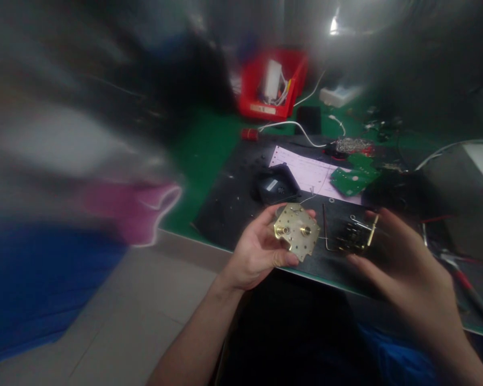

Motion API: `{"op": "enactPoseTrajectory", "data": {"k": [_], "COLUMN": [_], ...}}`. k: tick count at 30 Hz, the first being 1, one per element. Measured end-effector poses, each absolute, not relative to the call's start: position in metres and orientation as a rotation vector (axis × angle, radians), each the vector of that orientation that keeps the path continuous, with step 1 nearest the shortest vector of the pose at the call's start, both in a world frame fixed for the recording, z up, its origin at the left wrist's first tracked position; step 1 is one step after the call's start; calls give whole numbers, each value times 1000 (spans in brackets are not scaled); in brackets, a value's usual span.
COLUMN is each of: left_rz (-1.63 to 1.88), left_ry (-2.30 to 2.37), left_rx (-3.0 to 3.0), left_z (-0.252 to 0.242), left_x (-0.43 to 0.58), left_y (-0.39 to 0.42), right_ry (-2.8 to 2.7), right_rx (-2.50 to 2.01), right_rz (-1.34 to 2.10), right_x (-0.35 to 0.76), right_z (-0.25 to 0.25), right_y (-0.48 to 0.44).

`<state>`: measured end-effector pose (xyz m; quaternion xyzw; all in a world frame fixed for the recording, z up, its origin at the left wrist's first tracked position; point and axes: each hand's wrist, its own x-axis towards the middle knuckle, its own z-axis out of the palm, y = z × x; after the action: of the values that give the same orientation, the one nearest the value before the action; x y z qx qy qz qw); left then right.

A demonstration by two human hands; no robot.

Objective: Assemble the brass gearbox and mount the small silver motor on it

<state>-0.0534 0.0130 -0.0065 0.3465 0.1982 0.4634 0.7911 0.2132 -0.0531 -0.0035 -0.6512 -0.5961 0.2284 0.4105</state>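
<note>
My left hand [257, 249] holds a brass plate [297, 232] with many small holes and two round brass posts, gripped between thumb and fingers. My right hand [398, 262] holds a second brass part [354, 233], a frame with dark pieces and thin wires on it. Both parts hang just above the near edge of a black mat [233, 203], a short gap between them.
On the mat lie a dark square part [276, 185], a white printed sheet [306, 171] and a green circuit board [354, 177]. A red bin [273, 83] stands at the back on the green table [205, 145]. White cables cross behind. The left is blurred.
</note>
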Motion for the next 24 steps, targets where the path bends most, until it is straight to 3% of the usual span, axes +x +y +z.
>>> {"op": "enactPoseTrajectory", "data": {"k": [24], "left_rz": [1001], "left_ry": [489], "left_rx": [778], "left_z": [-10], "left_x": [-48], "left_y": [13], "right_ry": [-1514], "right_rx": [-1660], "right_rz": [496], "right_x": [200], "right_z": [7], "right_y": [-51]}}
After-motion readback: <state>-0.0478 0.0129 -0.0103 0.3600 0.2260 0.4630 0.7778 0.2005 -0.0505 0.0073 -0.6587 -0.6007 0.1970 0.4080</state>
